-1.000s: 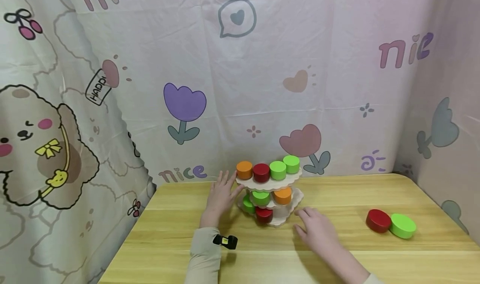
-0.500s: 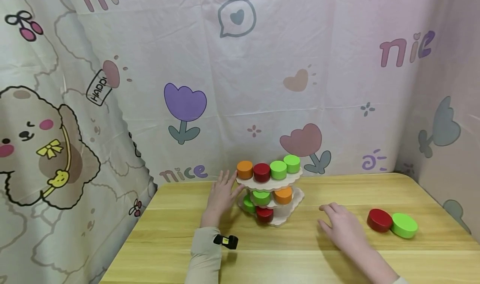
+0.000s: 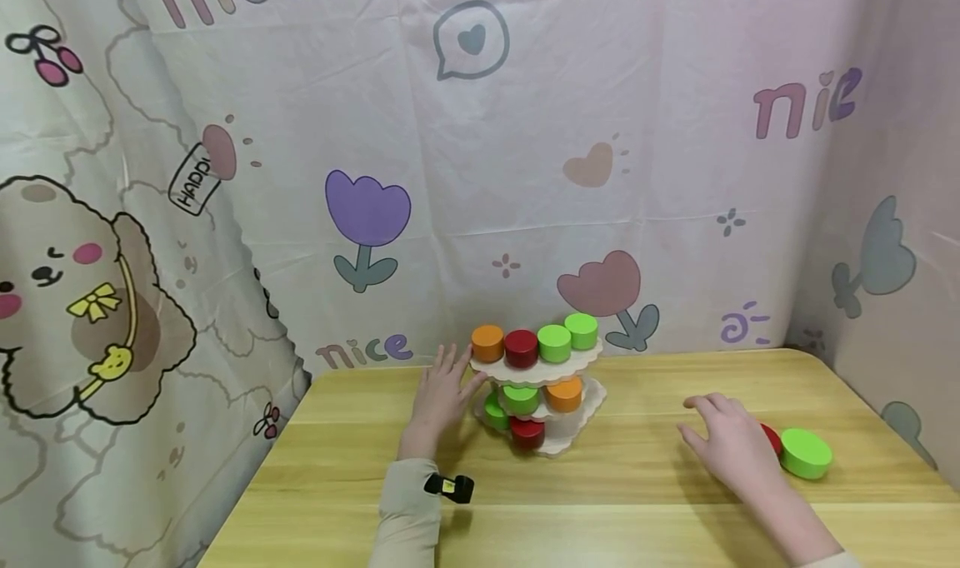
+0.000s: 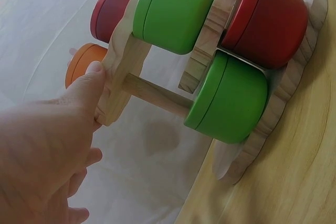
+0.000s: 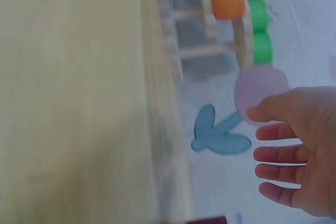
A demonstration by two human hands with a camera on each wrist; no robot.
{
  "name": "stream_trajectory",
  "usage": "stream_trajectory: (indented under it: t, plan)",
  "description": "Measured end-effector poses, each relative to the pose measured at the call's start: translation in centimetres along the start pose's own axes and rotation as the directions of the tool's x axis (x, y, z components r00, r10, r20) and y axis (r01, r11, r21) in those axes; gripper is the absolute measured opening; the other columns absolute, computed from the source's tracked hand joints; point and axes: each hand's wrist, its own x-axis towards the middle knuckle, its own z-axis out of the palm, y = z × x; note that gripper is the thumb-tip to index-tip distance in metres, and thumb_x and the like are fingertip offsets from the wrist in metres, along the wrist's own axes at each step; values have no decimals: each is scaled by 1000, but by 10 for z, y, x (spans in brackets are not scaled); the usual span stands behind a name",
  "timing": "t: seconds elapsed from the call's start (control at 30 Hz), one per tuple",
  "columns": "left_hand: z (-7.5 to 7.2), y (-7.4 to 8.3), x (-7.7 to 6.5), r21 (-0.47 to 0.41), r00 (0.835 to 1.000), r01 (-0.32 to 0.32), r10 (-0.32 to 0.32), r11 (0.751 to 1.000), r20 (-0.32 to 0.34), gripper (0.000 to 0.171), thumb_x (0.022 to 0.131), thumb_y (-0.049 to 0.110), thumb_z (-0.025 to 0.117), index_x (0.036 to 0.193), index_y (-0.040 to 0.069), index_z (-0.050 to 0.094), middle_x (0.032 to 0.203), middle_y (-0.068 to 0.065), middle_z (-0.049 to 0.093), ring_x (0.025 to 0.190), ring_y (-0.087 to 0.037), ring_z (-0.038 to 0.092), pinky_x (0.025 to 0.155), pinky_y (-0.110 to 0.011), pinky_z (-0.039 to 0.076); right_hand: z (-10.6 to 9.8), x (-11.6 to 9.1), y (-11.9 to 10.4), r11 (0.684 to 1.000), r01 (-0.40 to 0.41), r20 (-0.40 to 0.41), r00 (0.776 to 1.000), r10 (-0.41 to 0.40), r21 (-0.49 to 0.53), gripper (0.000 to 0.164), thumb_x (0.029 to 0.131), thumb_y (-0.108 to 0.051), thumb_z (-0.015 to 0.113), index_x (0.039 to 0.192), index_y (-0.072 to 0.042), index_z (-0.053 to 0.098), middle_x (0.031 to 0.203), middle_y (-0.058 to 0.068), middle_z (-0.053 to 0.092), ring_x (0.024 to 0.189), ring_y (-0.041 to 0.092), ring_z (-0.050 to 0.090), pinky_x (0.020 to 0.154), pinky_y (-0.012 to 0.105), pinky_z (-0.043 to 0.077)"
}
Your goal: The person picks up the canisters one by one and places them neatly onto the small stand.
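Observation:
A three-tier wooden stand (image 3: 538,371) with scalloped edges stands on the table, bearing red, green and orange round blocks. My left hand (image 3: 438,396) holds the left end of the top tier. In the left wrist view, its thumb (image 4: 86,85) lies across that tier's edge, beside an orange block (image 4: 86,62); the forefinger is mostly hidden. My right hand (image 3: 731,443) is over the table right of the stand, fingers loosely bent, holding nothing. Behind it, a red round block (image 3: 772,437) is mostly covered; a green round block (image 3: 806,453) lies just right of that.
The wooden table (image 3: 570,526) has its back edge against a printed curtain (image 3: 480,176). More curtain hangs along the left and right sides. A black wrist strap (image 3: 450,486) sits on the left sleeve.
My right hand has moved right, away from the stand, to the loose red block, which it now partly covers. My left hand stays at the stand.

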Motion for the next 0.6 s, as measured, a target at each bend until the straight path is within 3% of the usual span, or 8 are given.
stream_trajectory:
  t: [0.2,0.47,0.6]
  plan:
    - [-1,1,-1,-12,1000,1,-2,1000,-3,70,97,63,36,155,24,28,162,-13,22,153,-33,10,119,-63,16,-7,3,22,1000,6,35,999,-6,9,41,75,-22,80,109,-3,66,107,23,64,101,45,57,79,63,47]
    - [-1,1,-1,-18,1000,-5,5,1000,-12,70,97,62,37,154,22,30,162,-13,23,152,-35,13,118,-64,17,-11,2,52,997,80,34,996,-80,6,46,71,-25,84,109,-6,66,110,22,63,105,43,54,78,63,44]
    - [-1,1,-1,-9,1000,-7,7,1000,-8,71,97,63,37,154,22,30,162,-13,23,152,-35,14,118,-64,17,-13,0,65,998,59,78,995,-59,4,49,72,-30,84,111,-6,65,111,22,62,106,43,52,80,65,44]
